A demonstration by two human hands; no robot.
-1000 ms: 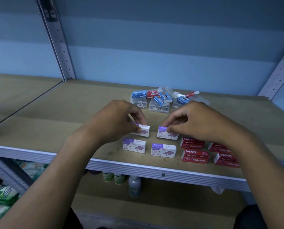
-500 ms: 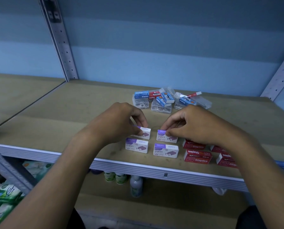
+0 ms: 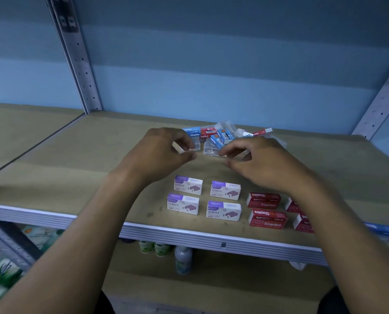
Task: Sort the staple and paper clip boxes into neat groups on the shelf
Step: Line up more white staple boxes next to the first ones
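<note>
- Four white and purple staple boxes (image 3: 206, 198) lie flat in a two-by-two block near the front edge of the shelf (image 3: 53, 168), each apart from its neighbours.
- Just to their right we see red staple boxes (image 3: 266, 210): two in full, and two more whose right parts our right forearm covers.
- Our left hand (image 3: 159, 155) hangs above the shelf behind the purple block, fingers loosely curled, thumb and forefinger a little apart, holding nothing we can make out.
- Our right hand (image 3: 261, 162) hangs beside it in the same loose curl, also holding nothing.
- Behind both hands sits an unsorted pile (image 3: 220, 138) of blue and red boxes mixed with clear plastic paper clip cases; the hands cover its lower edge, so we cannot count the pieces or tell whether a fingertip touches a case.
- At the far right, a blue thing (image 3: 381, 231) at the shelf edge is blurred and cut off.
- Below the shelf, small bottles (image 3: 166, 252) stand half hidden by the front rail.
</note>
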